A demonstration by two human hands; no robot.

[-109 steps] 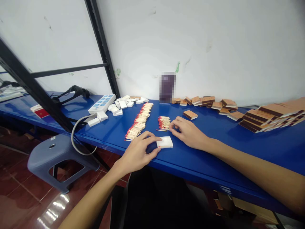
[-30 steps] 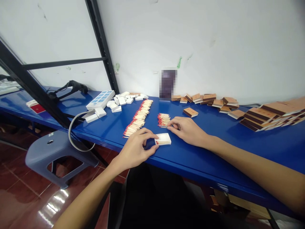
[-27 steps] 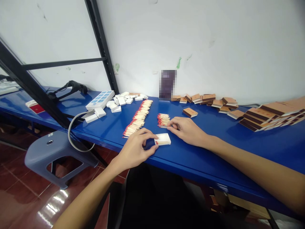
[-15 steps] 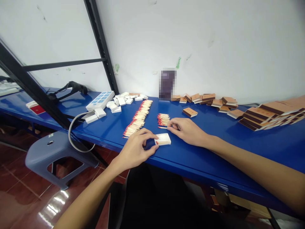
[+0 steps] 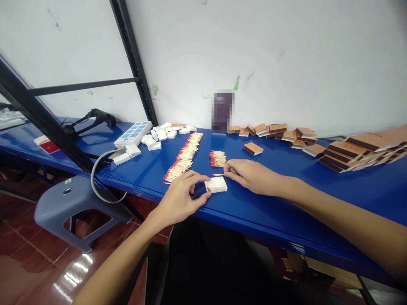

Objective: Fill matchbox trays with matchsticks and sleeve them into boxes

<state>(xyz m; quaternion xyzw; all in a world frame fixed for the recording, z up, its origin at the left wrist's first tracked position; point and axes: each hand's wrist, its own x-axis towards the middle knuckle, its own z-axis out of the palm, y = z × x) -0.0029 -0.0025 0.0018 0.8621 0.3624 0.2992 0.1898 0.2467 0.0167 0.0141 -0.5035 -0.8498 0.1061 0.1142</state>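
A small white matchbox tray (image 5: pixel 218 182) lies on the blue table (image 5: pixel 190 202) near its front edge, with a few red-headed matches along its near side. My left hand (image 5: pixel 182 195) grips the tray's left end between thumb and fingers. Pinched in the fingertips of my right hand (image 5: pixel 246 174) is a single match (image 5: pixel 218 174), its red head pointing left, just behind the tray. A small pile of matches (image 5: pixel 218 158) rests beyond my right hand. Left of that stretches a long row of matches (image 5: pixel 184 159), its near end close to my left hand.
White trays (image 5: pixel 161 134) lie loosely beside a white power strip (image 5: pixel 133 133). Brown matchboxes (image 5: pixel 273 130) line the wall, with one matchbox (image 5: pixel 253 148) nearer and a large stack (image 5: pixel 359 150) at right. A black metal frame (image 5: pixel 135 63) rises at left; a grey stool (image 5: pixel 79 207) stands below.
My right hand has drawn the match slightly toward me, away from the small pile and closer to the tray. My left hand keeps its grip on the tray.
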